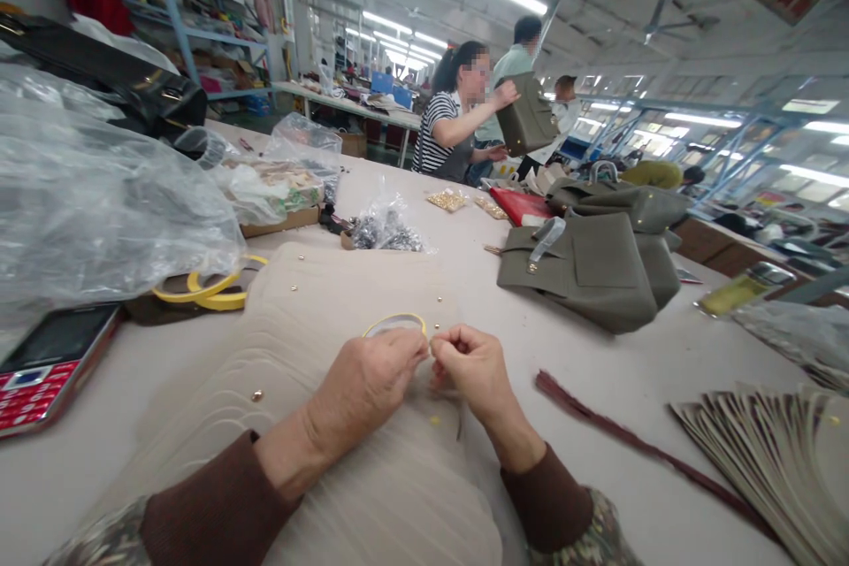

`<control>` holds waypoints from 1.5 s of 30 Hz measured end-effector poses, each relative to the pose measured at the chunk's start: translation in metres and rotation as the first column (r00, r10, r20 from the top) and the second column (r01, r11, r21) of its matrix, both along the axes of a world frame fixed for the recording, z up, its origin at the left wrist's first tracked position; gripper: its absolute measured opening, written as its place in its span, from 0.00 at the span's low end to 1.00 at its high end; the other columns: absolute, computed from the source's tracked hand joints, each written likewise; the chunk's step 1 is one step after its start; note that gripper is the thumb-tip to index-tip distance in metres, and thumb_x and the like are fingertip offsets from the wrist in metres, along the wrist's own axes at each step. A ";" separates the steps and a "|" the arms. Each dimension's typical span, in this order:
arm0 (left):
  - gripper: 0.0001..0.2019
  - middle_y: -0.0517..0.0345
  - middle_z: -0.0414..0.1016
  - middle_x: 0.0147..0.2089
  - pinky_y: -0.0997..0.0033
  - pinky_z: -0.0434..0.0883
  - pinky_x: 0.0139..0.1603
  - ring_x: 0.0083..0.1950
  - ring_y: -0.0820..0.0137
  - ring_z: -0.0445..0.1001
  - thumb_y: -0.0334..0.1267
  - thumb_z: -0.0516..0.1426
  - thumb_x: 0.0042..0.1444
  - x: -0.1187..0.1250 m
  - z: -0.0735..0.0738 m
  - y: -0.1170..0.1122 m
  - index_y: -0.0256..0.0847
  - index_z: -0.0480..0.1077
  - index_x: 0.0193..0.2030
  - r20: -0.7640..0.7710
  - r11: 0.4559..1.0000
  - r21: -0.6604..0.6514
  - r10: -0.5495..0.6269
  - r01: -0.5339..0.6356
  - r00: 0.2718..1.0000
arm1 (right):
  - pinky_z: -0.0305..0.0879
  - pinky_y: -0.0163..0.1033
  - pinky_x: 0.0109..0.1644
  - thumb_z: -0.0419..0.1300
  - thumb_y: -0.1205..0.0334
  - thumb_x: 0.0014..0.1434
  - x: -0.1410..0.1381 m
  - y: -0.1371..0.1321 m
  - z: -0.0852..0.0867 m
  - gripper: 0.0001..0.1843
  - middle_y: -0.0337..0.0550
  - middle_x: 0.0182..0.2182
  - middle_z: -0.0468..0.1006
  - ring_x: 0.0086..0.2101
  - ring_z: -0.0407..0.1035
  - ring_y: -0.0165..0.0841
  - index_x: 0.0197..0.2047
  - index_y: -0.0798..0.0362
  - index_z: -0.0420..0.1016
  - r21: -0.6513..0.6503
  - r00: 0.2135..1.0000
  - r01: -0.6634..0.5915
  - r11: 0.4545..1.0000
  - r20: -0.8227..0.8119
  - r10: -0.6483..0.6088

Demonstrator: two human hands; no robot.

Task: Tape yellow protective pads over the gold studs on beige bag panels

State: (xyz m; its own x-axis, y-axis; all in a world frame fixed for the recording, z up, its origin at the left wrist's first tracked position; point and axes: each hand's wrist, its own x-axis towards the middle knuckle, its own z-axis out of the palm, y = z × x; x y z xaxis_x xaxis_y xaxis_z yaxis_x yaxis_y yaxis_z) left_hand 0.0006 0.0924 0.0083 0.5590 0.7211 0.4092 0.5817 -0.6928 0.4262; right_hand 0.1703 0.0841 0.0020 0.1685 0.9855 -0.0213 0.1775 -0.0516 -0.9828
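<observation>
tape ring (395,319) thin, yellow | left hand (364,382) grip pinching it | right hand (472,367) grip pinching it

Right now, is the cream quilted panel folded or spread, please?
Spread out: the panel lies flat on the table, under the left hand and right hand.

Bare table (656,363) lies open to the right of the right hand (474,367), bounded by the olive bags (597,270) beyond and the dark red strip (630,438) nearer. Left of the left hand (368,380), tape rolls (212,290), a phone (46,367) and heaped plastic bags (99,203) crowd the way.
</observation>
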 end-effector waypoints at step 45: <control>0.08 0.56 0.77 0.31 0.69 0.62 0.28 0.32 0.63 0.75 0.29 0.47 0.61 -0.008 0.000 0.007 0.43 0.66 0.38 -0.401 0.971 -0.214 -0.183 0.103 0.897 | 0.53 0.26 0.18 0.58 0.68 0.49 0.034 -0.011 0.001 0.06 0.32 0.14 0.70 0.15 0.58 0.23 0.24 0.55 0.74 -0.333 0.824 -0.327 0.885 0.359 0.439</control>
State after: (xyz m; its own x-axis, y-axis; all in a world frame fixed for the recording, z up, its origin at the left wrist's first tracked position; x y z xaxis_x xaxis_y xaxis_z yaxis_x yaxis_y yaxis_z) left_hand -0.0078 0.0999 0.0085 0.7513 0.6599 -0.0141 0.6338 -0.7153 0.2944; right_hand 0.2045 0.0728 0.0030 -0.1731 0.9425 -0.2860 0.6183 -0.1221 -0.7764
